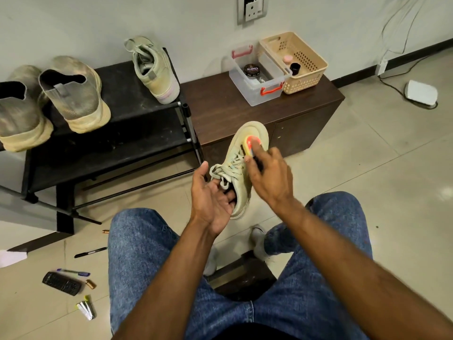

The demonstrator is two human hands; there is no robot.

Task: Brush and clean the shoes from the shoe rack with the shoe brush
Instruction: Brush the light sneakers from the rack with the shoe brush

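Shoe in hand: pale green laced sneaker (241, 165), held in the air above the floor in front of the seated person's knees, toe pointing away toward the brown cabinet (245, 106).
Left hand: left hand (212, 195) palm up, thumb raised, fingers tucked into the shoe's opening at the heel end; it supports the shoe from there.
Right hand: right hand (267, 173) curled round the shoe brush (250, 146); the brush is blurred, an orange-red end showing on the toe area just past the laces.
Step, judged: brushing the upper of the first shoe of this pair.
Mate: matching sneaker (157, 69) upright at the right end of the shoe rack (127, 123) top shelf, toe against the wall.
Others: two dusty grey slip-ons (76, 94) at the left end of the same shelf, heels toward the camera.
Cabinet top: clear box (267, 94) with red handles holding a polish tin (251, 69), touching a beige basket (308, 69), both at the back right corner.
Floor, left of the knee: pens, a remote, small batteries.
Risk 1: the hold is at the heel only; hard strokes on the toe could lever the shoe out of the fingers.
Risk 2: bristles could snag the loose laces.
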